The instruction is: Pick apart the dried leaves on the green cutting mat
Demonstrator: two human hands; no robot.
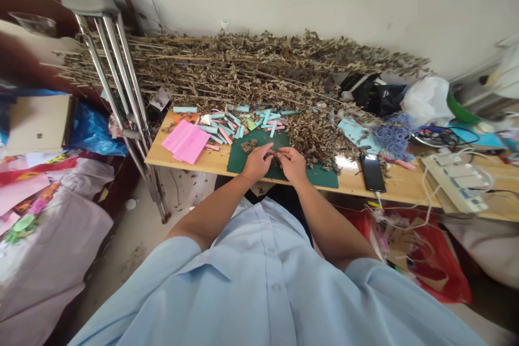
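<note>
My left hand (258, 162) and my right hand (292, 164) meet over a green mat (324, 177) at the table's front edge. The fingers of both are pinched together around something small and dark, too small to make out. A small clump of dried leaves (248, 145) lies on the mat beside my left hand. Behind and right of my right hand spreads a heap of loose dried leaves (310, 138). Blue and pink paper rolls (225, 135) are scattered behind the mat to the left, near folded pink paper (185, 141).
Long dried stalks (243, 65) line the wall. Metal crutches (117, 65) lean at the table's left end. To the right are a phone (372, 172) on a cable, blue string (394, 136) and a power strip (454, 181). A red bag (446, 265) sits below.
</note>
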